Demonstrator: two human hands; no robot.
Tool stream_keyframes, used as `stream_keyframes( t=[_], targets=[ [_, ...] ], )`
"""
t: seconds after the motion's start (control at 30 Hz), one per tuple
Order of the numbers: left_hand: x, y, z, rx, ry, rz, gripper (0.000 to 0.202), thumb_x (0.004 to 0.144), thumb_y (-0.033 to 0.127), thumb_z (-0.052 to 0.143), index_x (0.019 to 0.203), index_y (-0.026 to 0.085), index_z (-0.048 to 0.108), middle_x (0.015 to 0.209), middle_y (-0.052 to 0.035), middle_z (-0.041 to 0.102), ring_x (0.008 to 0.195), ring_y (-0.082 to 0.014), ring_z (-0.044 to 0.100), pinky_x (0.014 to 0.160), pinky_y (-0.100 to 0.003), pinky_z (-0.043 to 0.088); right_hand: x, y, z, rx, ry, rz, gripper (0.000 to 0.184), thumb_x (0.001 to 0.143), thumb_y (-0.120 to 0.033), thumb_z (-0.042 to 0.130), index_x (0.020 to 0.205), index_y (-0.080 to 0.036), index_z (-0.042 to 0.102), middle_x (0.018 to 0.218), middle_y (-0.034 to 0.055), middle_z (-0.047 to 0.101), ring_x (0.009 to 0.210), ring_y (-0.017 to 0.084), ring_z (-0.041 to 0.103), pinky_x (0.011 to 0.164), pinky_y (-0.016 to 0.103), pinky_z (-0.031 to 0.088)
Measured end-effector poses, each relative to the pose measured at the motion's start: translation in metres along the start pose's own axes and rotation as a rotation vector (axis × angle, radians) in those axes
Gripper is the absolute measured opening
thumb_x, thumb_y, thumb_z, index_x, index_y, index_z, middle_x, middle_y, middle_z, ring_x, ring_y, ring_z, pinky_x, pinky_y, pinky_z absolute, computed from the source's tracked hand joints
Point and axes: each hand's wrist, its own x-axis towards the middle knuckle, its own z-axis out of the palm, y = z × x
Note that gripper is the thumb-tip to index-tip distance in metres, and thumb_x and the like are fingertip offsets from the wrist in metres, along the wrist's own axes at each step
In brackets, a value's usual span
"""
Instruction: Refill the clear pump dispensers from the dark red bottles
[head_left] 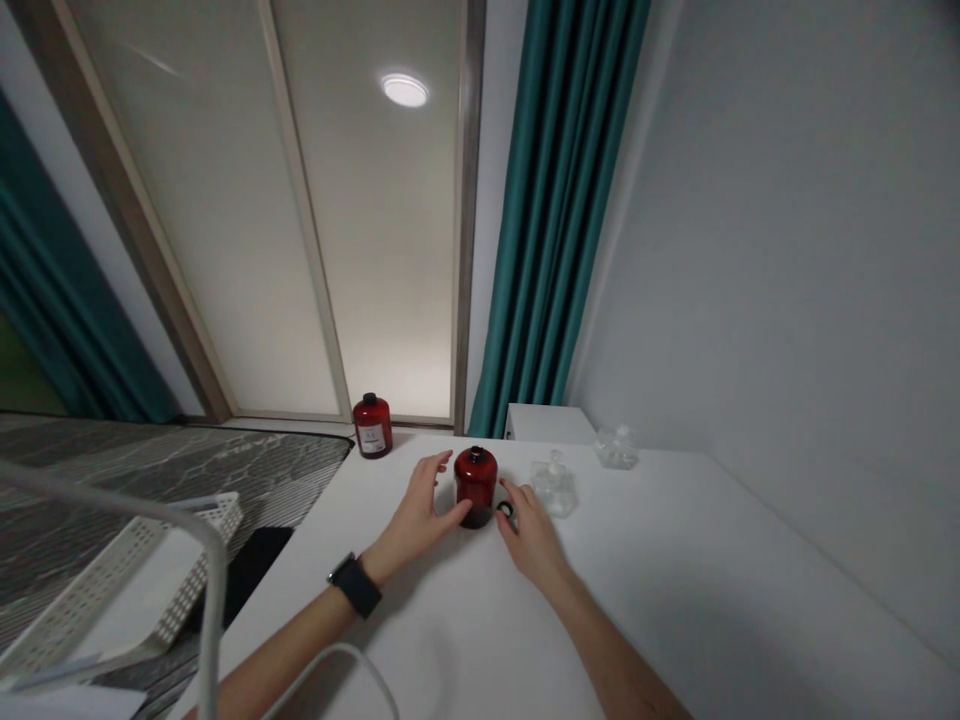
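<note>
The left hand (pixel 411 520) holds its spread fingers (pixel 439 464) around a dark red jar (pixel 475 487) standing on the white table (pixel 675 600), while the right hand (pixel 531 535) pinches a small black ring (pixel 505 510) just beside the jar, near a clear glass bottle (pixel 553 490).

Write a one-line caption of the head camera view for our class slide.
Left hand and right hand flank a red bottle on a white table.

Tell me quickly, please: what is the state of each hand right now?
Left hand: open, touching the dark red bottle, not gripping it.
Right hand: fingers closed, seem to hold a small black ring.
</note>
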Motion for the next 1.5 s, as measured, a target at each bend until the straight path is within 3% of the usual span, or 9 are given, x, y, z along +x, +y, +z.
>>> stream_keyframes(
  t=[0.13, 0.23, 0.4, 0.5, 0.63, 0.8, 1.07, 1.37, 1.5],
  targets=[
    [0.014, -0.003, 0.013, -0.07, -0.055, -0.071, 0.086, 0.074, 0.031, 0.077, 0.146, 0.018, 0.032, 0.145, -0.0179, 0.044, 0.133, -0.034, 0.047, 0.112, -0.055, 0.039, -0.002, 0.0, -0.005, 0.074, 0.014, -0.012, 0.027, 0.092, -0.026, 0.053, 0.114, -0.02, 0.066, 0.099, 0.0086, 0.06, 0.084, 0.023, 0.064, 0.077, 0.037, 0.054],
    [0.02, -0.004, 0.02, -0.121, -0.064, -0.079, 0.084, 0.072, 0.027, 0.079, 0.144, 0.016, 0.036, 0.145, -0.0179, 0.048, 0.135, -0.0335, 0.048, 0.117, -0.054, 0.033, -0.002, 0.0, -0.008, 0.124, 0.011, -0.008, 0.018, 0.092, -0.029, 0.055, 0.098, -0.02, 0.07, 0.089, 0.0053, 0.058, 0.075, 0.02, 0.061, 0.069, 0.033, 0.051],
    [0.019, 0.004, 0.021, -0.154, -0.019, -0.076, 0.071, 0.071, 0.023, 0.079, 0.133, 0.017, 0.046, 0.133, -0.014, 0.06, 0.122, -0.0296, 0.059, 0.11, -0.048, 0.044, 0.001, -0.005, -0.013, 0.191, 0.018, 0.002, 0.016, 0.092, -0.031, 0.056, 0.083, -0.021, 0.065, 0.076, 0.0009, 0.055, 0.066, 0.018, 0.055, 0.061, 0.029, 0.045],
    [0.015, 0.011, 0.016, -0.152, -0.025, -0.077, 0.07, 0.069, 0.023, 0.079, 0.131, 0.017, 0.046, 0.128, -0.0127, 0.063, 0.115, -0.028, 0.063, 0.105, -0.047, 0.048, 0.002, -0.009, -0.016, 0.236, 0.024, 0.001, 0.022, 0.095, -0.032, 0.049, 0.084, -0.02, 0.064, 0.078, 0.0024, 0.059, 0.072, 0.02, 0.058, 0.066, 0.031, 0.046],
    [0.006, 0.022, 0.006, -0.157, -0.03, -0.043, 0.069, 0.07, 0.022, 0.076, 0.132, 0.018, 0.045, 0.129, -0.0123, 0.062, 0.118, -0.028, 0.062, 0.108, -0.047, 0.046, 0.001, -0.015, -0.022, 0.3, 0.022, -0.007, 0.029, 0.099, -0.032, 0.041, 0.091, -0.021, 0.067, 0.087, 0.0052, 0.065, 0.085, 0.021, 0.062, 0.077, 0.032, 0.048],
    [-0.012, 0.031, 0.0, -0.174, -0.069, -0.029, 0.072, 0.068, 0.021, 0.075, 0.134, 0.017, 0.044, 0.134, -0.0149, 0.059, 0.124, -0.0311, 0.058, 0.112, -0.05, 0.042, 0.0, -0.018, -0.025, 0.346, 0.061, 0.006, 0.026, 0.097, -0.035, 0.046, 0.091, -0.021, 0.066, 0.087, 0.005, 0.064, 0.08, 0.02, 0.061, 0.072, 0.031, 0.048],
    [-0.032, 0.022, 0.004, -0.131, -0.134, 0.072, 0.081, 0.068, 0.027, 0.076, 0.14, 0.017, 0.039, 0.138, -0.0175, 0.056, 0.13, -0.036, 0.054, 0.113, -0.055, 0.04, 0.001, -0.018, -0.019, 0.364, 0.144, 0.052, 0.01, 0.086, -0.031, 0.06, 0.085, -0.021, 0.062, 0.078, 0.0021, 0.065, 0.074, 0.02, 0.059, 0.071, 0.031, 0.049],
    [-0.035, 0.01, 0.012, -0.139, -0.18, 0.048, 0.084, 0.072, 0.033, 0.075, 0.143, 0.017, 0.035, 0.141, -0.0181, 0.053, 0.131, -0.0352, 0.052, 0.114, -0.052, 0.04, 0.022, -0.036, -0.023, 0.47, 0.186, 0.04, 0.02, 0.088, -0.039, 0.062, 0.081, -0.02, 0.063, 0.076, 0.0027, 0.068, 0.072, 0.019, 0.063, 0.069, 0.031, 0.051],
    [-0.033, 0.009, 0.008, -0.106, -0.175, 0.125, 0.084, 0.073, 0.037, 0.075, 0.144, 0.019, 0.034, 0.141, -0.0176, 0.051, 0.13, -0.0351, 0.052, 0.112, -0.053, 0.04, 0.039, -0.047, -0.026, 0.508, 0.21, 0.021, 0.02, 0.089, -0.039, 0.062, 0.081, -0.02, 0.062, 0.076, 0.0023, 0.067, 0.073, 0.019, 0.064, 0.07, 0.031, 0.051]
  ],
)
